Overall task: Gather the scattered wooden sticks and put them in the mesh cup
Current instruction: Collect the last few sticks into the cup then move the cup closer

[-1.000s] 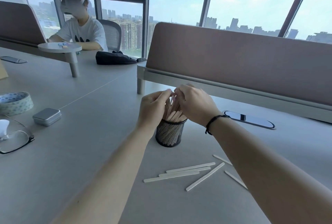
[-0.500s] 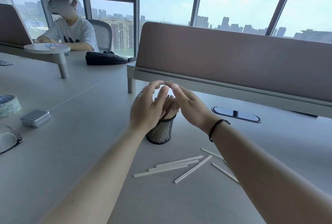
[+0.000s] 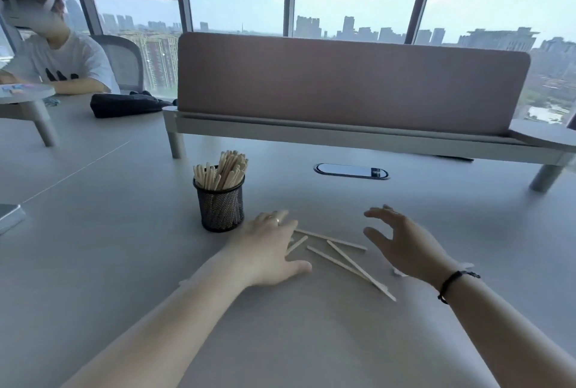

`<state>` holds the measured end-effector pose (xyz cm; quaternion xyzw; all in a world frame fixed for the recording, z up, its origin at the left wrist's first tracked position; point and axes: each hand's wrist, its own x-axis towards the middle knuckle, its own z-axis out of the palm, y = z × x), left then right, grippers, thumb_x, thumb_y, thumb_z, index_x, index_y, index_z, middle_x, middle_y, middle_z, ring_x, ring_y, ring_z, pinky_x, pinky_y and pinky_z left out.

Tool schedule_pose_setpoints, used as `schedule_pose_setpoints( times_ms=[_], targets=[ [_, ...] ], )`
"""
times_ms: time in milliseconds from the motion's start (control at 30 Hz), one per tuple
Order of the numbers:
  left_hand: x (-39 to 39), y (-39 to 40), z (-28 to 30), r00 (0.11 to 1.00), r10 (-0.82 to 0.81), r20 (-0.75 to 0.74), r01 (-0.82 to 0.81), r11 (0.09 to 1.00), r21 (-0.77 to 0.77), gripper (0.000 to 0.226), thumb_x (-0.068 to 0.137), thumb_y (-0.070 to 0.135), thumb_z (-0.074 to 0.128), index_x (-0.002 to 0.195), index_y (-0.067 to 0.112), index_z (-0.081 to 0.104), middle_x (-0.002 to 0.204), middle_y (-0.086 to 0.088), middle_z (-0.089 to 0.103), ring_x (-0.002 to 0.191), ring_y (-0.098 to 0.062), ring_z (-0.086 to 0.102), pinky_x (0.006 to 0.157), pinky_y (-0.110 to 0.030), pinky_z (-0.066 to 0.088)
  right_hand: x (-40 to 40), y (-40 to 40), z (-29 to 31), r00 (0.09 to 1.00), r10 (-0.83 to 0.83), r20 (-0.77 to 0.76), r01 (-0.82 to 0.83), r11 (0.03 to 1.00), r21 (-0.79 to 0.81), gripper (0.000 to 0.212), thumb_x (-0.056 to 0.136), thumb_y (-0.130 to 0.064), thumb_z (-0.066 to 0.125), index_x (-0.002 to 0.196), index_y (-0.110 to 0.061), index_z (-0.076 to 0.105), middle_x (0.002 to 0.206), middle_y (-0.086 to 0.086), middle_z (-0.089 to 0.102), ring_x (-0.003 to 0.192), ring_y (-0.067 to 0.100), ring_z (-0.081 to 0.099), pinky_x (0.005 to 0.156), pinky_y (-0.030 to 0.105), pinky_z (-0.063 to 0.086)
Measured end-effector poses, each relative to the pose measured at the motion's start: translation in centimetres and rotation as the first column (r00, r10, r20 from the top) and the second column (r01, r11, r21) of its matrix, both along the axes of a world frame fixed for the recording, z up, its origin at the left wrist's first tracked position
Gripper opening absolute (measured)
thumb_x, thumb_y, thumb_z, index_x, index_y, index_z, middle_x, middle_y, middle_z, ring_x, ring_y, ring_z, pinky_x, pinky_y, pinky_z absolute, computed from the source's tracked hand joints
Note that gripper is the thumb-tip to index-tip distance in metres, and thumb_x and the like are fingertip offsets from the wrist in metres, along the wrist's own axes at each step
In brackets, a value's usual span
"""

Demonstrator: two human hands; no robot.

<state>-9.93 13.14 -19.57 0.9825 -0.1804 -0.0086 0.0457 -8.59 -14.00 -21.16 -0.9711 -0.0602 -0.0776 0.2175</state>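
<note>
Reaching forward from the bottom edge, two bare forearms extend over the grey table. The left hand lies palm down on the tabletop with its fingers spread and empty; a ring shows on one finger, and the fingertips cover the near ends of the loose wooden sticks. The right hand hovers just right of the same sticks, fingers spread and slightly curled, gripping nothing. A black cord bracelet circles the right wrist.

The loose sticks lie flat on the table between the two hands, crossing one another; the longest runs diagonally toward the right forearm. One more pale piece shows beneath the right wrist, too hidden to identify.

Just behind the left hand stands the black mesh cup, upright, already holding a dense bundle of sticks that leans to the right above its rim.

Farther back, an oval cable port is set into the tabletop. Behind it, a pink divider panel rises on a raised grey shelf. At far left, a black pouch lies on the table, and a second person in a white T-shirt sits at the window.
</note>
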Motion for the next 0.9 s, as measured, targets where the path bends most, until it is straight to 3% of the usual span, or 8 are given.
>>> schedule_pose_setpoints(
  times_ms=[67, 267, 333, 433, 567, 667, 800, 900],
  targets=[
    [-0.5, -0.4, -0.1, 0.985, 0.111, -0.13, -0.101, 0.992, 0.081, 0.092, 0.086, 0.078, 0.045, 0.155, 0.02, 0.027, 0.168, -0.007, 0.016, 0.152, -0.028, 0.022, 0.119, -0.044, 0.028, -1.9, -2.5, -0.5, 0.999, -0.032, 0.027, 0.035, 0.991, -0.128, 0.051, 0.095, -0.059, 0.044, 0.139, -0.034, 0.05, 0.154, -0.011, 0.042, 0.149, 0.009, 0.023, 0.12, 0.038, 0.021],
    [-1.6, -2.9, -0.5, 0.963, 0.269, 0.002, -0.267, 0.955, 0.131, 0.034, 0.101, 0.037, 0.043, 0.117, 0.013, 0.061, 0.129, -0.012, 0.061, 0.12, -0.033, 0.057, 0.095, -0.039, 0.049, -3.9, -4.9, -1.2, 0.984, -0.088, -0.158, 0.075, 0.994, -0.085, 0.062, 0.095, -0.069, 0.025, 0.147, -0.038, 0.038, 0.162, -0.01, 0.027, 0.152, 0.008, 0.009, 0.122, 0.04, 0.003],
    [-2.0, -3.5, -0.5, 0.954, 0.294, 0.051, -0.298, 0.932, 0.206, 0.022, 0.098, 0.021, 0.046, 0.109, 0.015, 0.064, 0.118, -0.01, 0.067, 0.11, -0.031, 0.064, 0.086, -0.036, 0.051, -4.0, -4.7, -1.2, 0.983, -0.083, -0.162, 0.069, 0.994, -0.088, 0.062, 0.096, -0.067, 0.024, 0.149, -0.036, 0.036, 0.162, -0.011, 0.027, 0.152, 0.008, 0.011, 0.121, 0.039, 0.005],
    [-2.5, -4.1, -0.2, 0.946, 0.298, 0.123, -0.322, 0.899, 0.297, 0.022, 0.092, 0.008, 0.051, 0.104, 0.017, 0.067, 0.106, -0.006, 0.071, 0.1, -0.028, 0.069, 0.071, -0.033, 0.048, -4.3, -4.0, -1.1, 0.985, -0.086, -0.151, 0.074, 0.994, -0.084, 0.062, 0.098, -0.064, 0.028, 0.149, -0.031, 0.036, 0.159, -0.01, 0.033, 0.148, 0.013, 0.023, 0.119, 0.038, 0.017],
    [-2.5, -4.6, -0.2, 0.943, 0.27, 0.193, -0.322, 0.888, 0.328, 0.028, 0.094, 0.006, 0.049, 0.111, 0.02, 0.067, 0.111, -0.005, 0.071, 0.105, -0.028, 0.07, 0.07, -0.031, 0.043, -4.6, -2.5, -0.8, 0.985, -0.048, -0.166, 0.042, 0.998, -0.038, 0.057, 0.101, -0.048, 0.04, 0.152, -0.022, 0.032, 0.163, -0.003, 0.027, 0.15, 0.017, 0.02, 0.119, 0.035, 0.014],
    [-2.6, -5.4, -0.4, 0.955, 0.209, 0.21, -0.264, 0.922, 0.283, 0.029, 0.094, 0.004, 0.048, 0.111, 0.019, 0.066, 0.113, -0.004, 0.067, 0.104, -0.03, 0.069, 0.075, -0.033, 0.045, -4.1, -0.9, -0.8, 0.985, -0.023, -0.17, 0.042, 0.993, 0.106, 0.052, 0.103, -0.032, 0.043, 0.152, -0.018, 0.034, 0.163, 0.0, 0.027, 0.152, 0.016, 0.014, 0.121, 0.035, 0.008],
    [-3.1, -6.3, -1.4, 0.956, 0.167, 0.241, -0.202, 0.971, 0.13, 0.027, 0.091, 0.003, 0.045, 0.101, 0.02, 0.063, 0.106, -0.002, 0.061, 0.1, -0.029, 0.064, 0.068, -0.034, 0.037, -3.0, 0.5, -1.2, 0.983, -0.104, -0.151, 0.118, 0.989, 0.088, 0.038, 0.099, -0.013, 0.039, 0.135, -0.008, 0.05, 0.148, 0.009, 0.047, 0.147, 0.028, 0.025, 0.121, 0.048, 0.009],
    [-2.9, -6.6, -2.8, 0.943, 0.138, 0.302, -0.14, 0.99, -0.016, 0.02, 0.094, 0.014, 0.046, 0.1, 0.025, 0.062, 0.101, 0.003, 0.063, 0.104, -0.026, 0.062, 0.063, -0.034, 0.038, -2.3, 0.8, -1.3, 0.976, -0.17, -0.137, 0.19, 0.97, 0.154, 0.035, 0.097, -0.008, 0.038, 0.128, -0.005, 0.054, 0.14, 0.013, 0.053, 0.143, 0.03, 0.029, 0.12, 0.05, 0.011]
  ],
)
